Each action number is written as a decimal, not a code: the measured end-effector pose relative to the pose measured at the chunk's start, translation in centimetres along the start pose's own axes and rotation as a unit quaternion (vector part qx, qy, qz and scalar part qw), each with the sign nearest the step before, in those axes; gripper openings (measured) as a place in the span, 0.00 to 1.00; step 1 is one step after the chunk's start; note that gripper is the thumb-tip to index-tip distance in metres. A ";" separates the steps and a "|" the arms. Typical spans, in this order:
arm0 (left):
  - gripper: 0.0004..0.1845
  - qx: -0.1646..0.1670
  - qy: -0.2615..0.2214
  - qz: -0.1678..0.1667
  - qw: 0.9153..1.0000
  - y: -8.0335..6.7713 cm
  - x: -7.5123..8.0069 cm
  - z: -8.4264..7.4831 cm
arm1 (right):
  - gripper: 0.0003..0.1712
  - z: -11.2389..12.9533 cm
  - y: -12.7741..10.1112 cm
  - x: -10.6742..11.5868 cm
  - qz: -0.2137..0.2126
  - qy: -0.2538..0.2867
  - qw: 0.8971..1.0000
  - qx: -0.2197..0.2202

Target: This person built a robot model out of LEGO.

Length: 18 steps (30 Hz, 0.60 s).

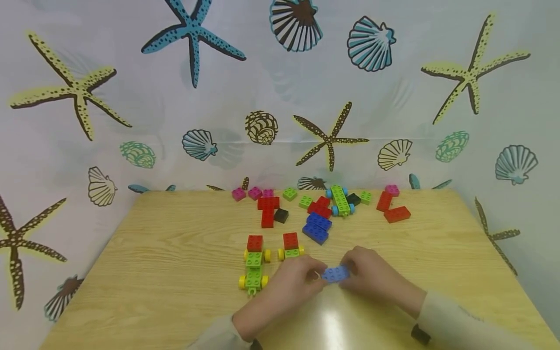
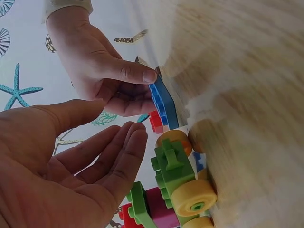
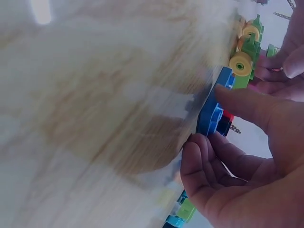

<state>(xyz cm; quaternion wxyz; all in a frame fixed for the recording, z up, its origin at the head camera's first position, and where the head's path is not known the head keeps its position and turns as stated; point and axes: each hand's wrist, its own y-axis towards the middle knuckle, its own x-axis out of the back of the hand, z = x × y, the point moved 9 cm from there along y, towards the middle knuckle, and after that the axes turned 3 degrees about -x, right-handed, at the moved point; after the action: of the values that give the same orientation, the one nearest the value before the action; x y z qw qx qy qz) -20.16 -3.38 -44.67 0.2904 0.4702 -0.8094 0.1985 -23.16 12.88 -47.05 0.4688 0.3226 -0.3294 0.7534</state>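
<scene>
The flat blue plastic building plate (image 1: 335, 274) sits low on the pale wooden surface (image 1: 144, 272), near the front edge, between the two hands.

Left to right: the green wheeled brick car with yellow wheels and a red block on top (image 1: 254, 265) is parked just left of the left hand (image 1: 292, 284). That hand is relaxed, fingers straight and loose, fingertips near the plate's left end but not gripping anything as far as the left wrist view shows. The right hand (image 1: 372, 277) does the real work, pinching the plate's right end between thumb and fingers.

To do this bit well, I'd say keep the plate flat on the surface, let the loose hand steady its free end, and mind the car beside it, since it probably rolls easily. The spare red, blue, green and pink bricks (image 1: 319, 209) are well back.
</scene>
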 end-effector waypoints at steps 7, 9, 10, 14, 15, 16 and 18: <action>0.17 0.017 -0.015 0.001 1.000 0.6 -0.6 0.6 | 0.10 -1.1 -0.1 -0.1 0.020 0.028 0.999 -0.025; 0.18 0.021 -0.020 0.001 1.000 0.8 -0.9 0.7 | 0.10 -1.4 -0.3 -0.2 0.026 0.030 0.999 -0.029; 0.18 0.023 -0.020 0.001 1.000 0.9 -1.0 0.7 | 0.11 -1.5 -0.4 -0.2 0.029 0.030 0.999 -0.033; 0.18 0.027 -0.024 0.011 0.999 1.2 -1.5 0.7 | 0.12 -1.5 -0.6 -0.2 0.041 0.036 0.998 -0.036; 0.18 0.029 -0.026 0.016 0.999 1.2 -1.6 0.7 | 0.13 -1.4 -0.7 -0.2 0.046 0.039 0.997 -0.038; 0.18 0.030 -0.026 0.020 0.999 1.2 -1.7 0.7 | 0.12 -1.3 -0.7 -0.2 0.051 0.040 0.997 -0.036; 0.19 0.030 -0.028 0.024 0.999 1.3 -1.9 0.8 | 0.11 -1.1 -0.6 -0.1 0.060 0.043 0.997 -0.030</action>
<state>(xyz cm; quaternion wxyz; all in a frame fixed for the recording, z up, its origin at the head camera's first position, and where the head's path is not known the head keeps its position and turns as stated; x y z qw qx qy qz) -20.83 -1.98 -46.57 0.2487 0.4644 -0.8219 0.2166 -22.75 13.93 -47.69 0.4459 0.2552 -0.3497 0.7834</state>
